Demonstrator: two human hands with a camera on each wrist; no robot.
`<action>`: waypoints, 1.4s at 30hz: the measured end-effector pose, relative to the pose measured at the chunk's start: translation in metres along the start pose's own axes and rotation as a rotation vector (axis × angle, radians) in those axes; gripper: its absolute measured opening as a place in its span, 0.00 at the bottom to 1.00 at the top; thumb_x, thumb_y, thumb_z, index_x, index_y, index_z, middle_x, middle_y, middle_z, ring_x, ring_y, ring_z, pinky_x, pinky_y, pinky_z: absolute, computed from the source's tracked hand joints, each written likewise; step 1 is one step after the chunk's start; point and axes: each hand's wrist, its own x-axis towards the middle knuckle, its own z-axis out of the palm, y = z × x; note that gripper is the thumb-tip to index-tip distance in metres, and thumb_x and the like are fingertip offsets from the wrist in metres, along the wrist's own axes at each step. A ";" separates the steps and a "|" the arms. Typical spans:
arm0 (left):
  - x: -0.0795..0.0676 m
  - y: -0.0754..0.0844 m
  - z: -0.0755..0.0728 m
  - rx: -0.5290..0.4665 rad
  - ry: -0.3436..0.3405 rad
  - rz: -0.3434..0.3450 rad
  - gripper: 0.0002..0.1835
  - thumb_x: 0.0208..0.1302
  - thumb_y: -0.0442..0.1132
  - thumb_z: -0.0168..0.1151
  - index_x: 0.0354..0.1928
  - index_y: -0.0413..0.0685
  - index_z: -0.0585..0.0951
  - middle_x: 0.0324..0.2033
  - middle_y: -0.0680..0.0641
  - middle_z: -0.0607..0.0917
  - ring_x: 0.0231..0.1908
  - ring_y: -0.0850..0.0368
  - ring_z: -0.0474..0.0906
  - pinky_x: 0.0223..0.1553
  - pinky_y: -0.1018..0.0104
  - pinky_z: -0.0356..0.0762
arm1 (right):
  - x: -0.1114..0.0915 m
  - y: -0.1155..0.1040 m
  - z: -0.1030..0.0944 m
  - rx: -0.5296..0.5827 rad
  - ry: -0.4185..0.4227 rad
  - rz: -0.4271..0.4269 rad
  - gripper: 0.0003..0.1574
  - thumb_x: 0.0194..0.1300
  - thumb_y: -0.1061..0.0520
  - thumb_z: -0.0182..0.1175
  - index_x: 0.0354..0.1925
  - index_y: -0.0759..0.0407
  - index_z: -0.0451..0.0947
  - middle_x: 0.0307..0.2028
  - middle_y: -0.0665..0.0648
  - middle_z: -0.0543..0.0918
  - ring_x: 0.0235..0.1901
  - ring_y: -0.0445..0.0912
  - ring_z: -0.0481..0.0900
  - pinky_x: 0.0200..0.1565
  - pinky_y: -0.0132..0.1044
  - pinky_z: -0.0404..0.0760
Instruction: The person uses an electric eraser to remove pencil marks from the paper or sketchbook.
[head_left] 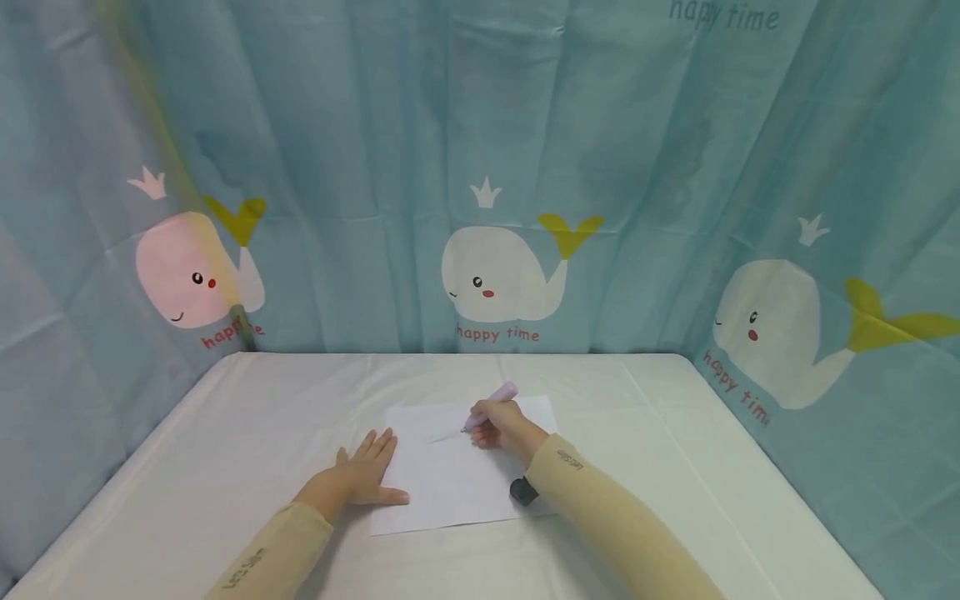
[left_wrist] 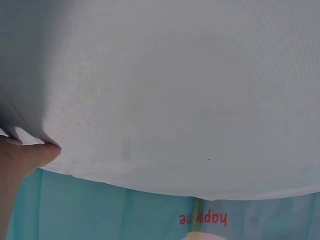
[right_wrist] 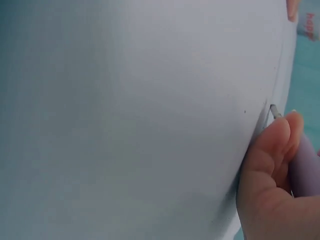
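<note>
A sheet of white paper [head_left: 442, 492] lies on the table, with faint grey strokes [head_left: 442, 437] in its upper part. My right hand [head_left: 497, 423] pinches a light purple pen [head_left: 504, 392], its tip at the right end of those strokes. In the right wrist view, thumb and fingers of the right hand [right_wrist: 270, 170] close round the pen [right_wrist: 305, 167], and its narrow tip points at the paper. Over the paper's left edge my left hand [head_left: 363, 473] rests flat, fingers spread. The left wrist view shows only part of the left hand [left_wrist: 25, 157] at its left border.
A white cloth covers the table [head_left: 675, 467]. Beside the right sleeve [head_left: 600, 500] sits a small black object [head_left: 522, 492], partly hidden, its kind unclear. Blue curtains [head_left: 352, 167] with whale prints hang behind the table and at both sides.
</note>
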 end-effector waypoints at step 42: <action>0.001 -0.003 -0.002 -0.006 -0.003 0.017 0.59 0.53 0.67 0.65 0.72 0.29 0.53 0.73 0.31 0.48 0.72 0.31 0.38 0.59 0.22 0.37 | -0.005 -0.001 0.006 0.011 0.040 -0.017 0.09 0.59 0.61 0.57 0.37 0.68 0.74 0.18 0.57 0.77 0.15 0.43 0.74 0.22 0.32 0.78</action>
